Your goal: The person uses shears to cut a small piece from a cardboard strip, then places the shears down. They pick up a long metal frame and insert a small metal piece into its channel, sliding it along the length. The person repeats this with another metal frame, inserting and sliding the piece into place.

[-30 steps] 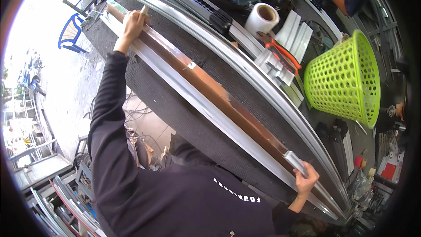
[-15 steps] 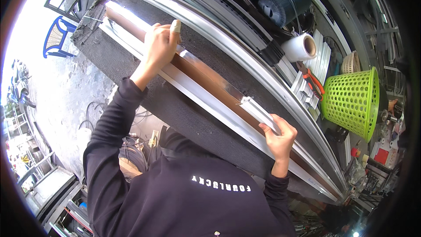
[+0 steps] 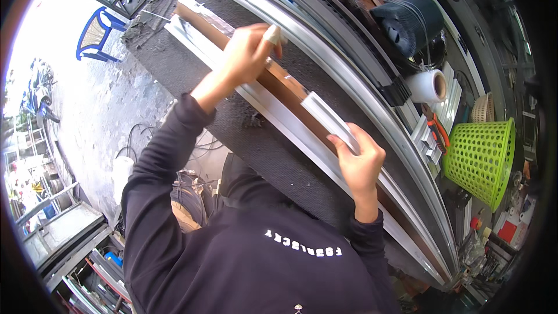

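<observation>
A long white metal profile (image 3: 279,121) with a brown face (image 3: 290,102) runs diagonally across the dark carpeted bench. My left hand (image 3: 247,55) is closed on its far edge, fingers curled over; one finger wears a pale cover. Further right, my right hand (image 3: 359,160) pinches a short white ribbed profile strip (image 3: 328,119) between thumb and fingers. The strip lies along the brown face, its free end pointing toward my left hand. Whether it sits inside the long profile or just over it, I cannot tell.
Beyond lie several long metal profiles (image 3: 325,49). Orange-handled pliers (image 3: 437,131), a roll of clear film (image 3: 428,86) and a green perforated basket (image 3: 479,160) stand at right. A blue chair (image 3: 99,35) is on the floor at left. The carpeted bench (image 3: 244,119) has a frayed corner.
My right hand has moved the short strip along the long profile toward my left hand. The left hand keeps its hold on the edge. The whole view has shifted.
</observation>
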Demonstrator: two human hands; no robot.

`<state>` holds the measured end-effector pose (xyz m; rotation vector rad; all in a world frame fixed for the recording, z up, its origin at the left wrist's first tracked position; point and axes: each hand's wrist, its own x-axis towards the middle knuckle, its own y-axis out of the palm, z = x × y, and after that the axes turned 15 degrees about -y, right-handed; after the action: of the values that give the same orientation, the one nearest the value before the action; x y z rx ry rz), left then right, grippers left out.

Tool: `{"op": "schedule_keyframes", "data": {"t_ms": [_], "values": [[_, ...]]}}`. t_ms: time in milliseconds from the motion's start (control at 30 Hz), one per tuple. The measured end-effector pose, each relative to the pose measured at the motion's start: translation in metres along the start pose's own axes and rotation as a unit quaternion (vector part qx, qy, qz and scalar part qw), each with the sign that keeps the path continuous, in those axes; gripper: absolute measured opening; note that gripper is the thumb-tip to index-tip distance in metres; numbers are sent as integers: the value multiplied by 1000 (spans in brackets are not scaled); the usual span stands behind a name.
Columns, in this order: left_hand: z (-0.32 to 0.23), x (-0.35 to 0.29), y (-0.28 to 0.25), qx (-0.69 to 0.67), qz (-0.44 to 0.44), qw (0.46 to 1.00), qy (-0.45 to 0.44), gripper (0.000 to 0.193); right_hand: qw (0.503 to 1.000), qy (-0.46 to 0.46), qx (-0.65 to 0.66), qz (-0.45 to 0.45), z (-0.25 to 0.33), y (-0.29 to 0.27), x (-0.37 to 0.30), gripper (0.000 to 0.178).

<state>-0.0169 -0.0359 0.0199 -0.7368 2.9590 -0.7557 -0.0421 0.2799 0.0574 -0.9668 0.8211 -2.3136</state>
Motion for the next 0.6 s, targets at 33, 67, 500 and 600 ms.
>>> {"op": "schedule_keyframes", "data": {"t_ms": [33, 67, 500, 600], "values": [[7, 12, -31, 19, 34, 999, 17, 49, 1000, 1, 1, 5, 1, -2, 0, 37], [14, 32, -60, 55, -34, 995, 76, 50, 1000, 3, 3, 4, 2, -4, -1, 35], [123, 128, -182, -381, 278, 879, -67, 100, 995, 68, -64, 43, 40, 45, 62, 32], [116, 128, -184, -456, 275, 840, -106, 105, 997, 45, -41, 42, 60, 100, 107, 31]]}}
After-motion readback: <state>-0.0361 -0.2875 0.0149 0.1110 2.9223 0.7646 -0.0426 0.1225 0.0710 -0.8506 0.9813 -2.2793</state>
